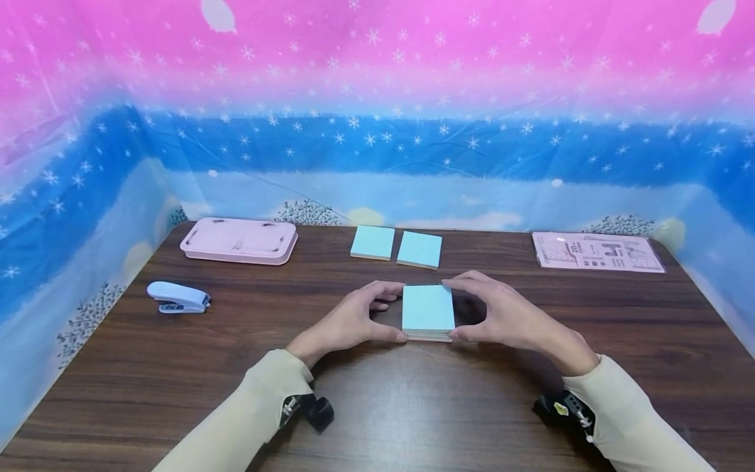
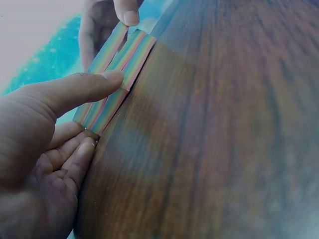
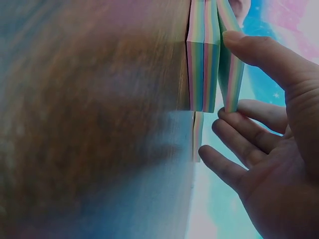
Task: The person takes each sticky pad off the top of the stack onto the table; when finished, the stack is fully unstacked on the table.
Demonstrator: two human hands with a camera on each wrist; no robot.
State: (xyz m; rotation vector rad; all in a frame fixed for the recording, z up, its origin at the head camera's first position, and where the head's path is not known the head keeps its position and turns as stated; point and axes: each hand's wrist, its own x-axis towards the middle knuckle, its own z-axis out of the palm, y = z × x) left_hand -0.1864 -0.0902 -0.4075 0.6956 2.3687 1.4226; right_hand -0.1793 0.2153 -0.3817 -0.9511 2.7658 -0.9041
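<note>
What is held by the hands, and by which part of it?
The right hand pinches the top pad at its right end, thumb on near edge, fingers on far edge. The left hand grips the stack at its left end.

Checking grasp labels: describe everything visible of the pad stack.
The pad stack looks like three square paper pads, pale aqua on top, edges striped pink, yellow, green, blue. The lower two lie on the brown table; the top pad tilts up at the right, leaving a gap. The left hand and right hand grip opposite sides.
</note>
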